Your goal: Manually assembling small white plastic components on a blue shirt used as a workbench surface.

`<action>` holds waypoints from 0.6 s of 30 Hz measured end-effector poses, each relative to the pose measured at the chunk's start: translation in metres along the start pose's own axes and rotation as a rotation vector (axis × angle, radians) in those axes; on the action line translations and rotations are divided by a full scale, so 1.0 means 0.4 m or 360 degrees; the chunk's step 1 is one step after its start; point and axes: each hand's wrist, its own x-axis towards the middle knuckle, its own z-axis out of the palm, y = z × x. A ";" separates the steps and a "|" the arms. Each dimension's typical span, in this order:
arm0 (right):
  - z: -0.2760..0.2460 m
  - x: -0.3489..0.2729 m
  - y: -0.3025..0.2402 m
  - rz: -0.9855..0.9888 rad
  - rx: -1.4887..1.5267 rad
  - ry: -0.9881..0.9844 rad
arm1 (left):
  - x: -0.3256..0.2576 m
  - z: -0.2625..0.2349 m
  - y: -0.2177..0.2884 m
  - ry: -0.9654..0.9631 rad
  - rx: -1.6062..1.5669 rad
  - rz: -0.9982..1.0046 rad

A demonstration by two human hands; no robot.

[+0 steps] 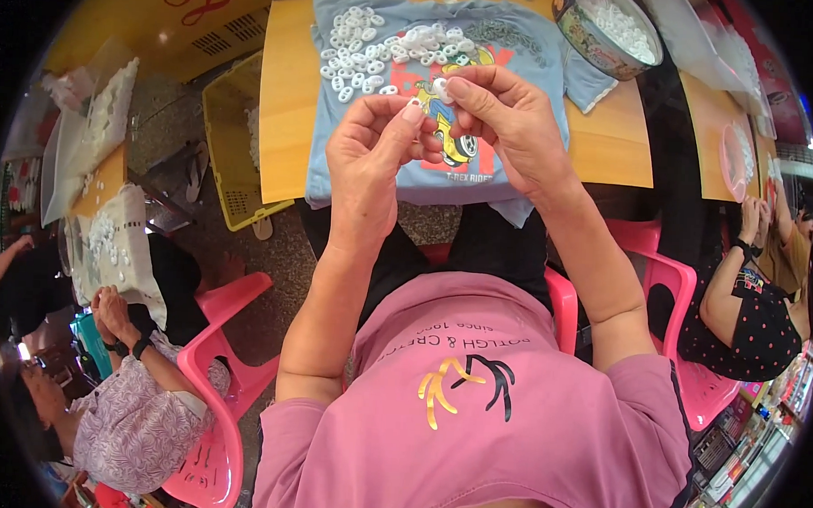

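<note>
My left hand [365,158] is closed in a pinch, a small white ring-like piece [416,101] showing at its thumb and fingertip. Close beside it, my right hand [518,124] grips a small white oval piece [441,89] between thumb and forefinger. Both hands hover over a blue printed T-shirt [333,166] laid across the table edge. Beyond them lies a spread of white oval pieces [351,50] with two holes each. To their right are several small dark grey-green pieces [508,35]. Whether the two held pieces touch, I cannot tell.
A round tin [588,41] filled with white pieces stands on the wooden table [612,145] at far right. A yellow crate [231,149] sits left of the table. Other people work on pink chairs [217,426] at both sides.
</note>
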 end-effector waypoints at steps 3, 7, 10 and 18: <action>-0.001 -0.011 -0.012 0.0039 0.0119 -0.0021 | 0.003 0.015 -0.003 -0.0016 0.0005 0.0003; -0.003 -0.019 -0.015 0.0047 0.0186 -0.0039 | 0.002 0.024 -0.003 -0.0013 0.0000 0.0004; 0.001 -0.024 -0.016 0.0032 0.0163 -0.0017 | -0.001 0.026 -0.002 -0.0013 0.0008 -0.0012; 0.011 -0.030 -0.014 -0.0338 -0.0410 0.0090 | -0.006 0.031 -0.001 -0.0004 0.0040 0.0010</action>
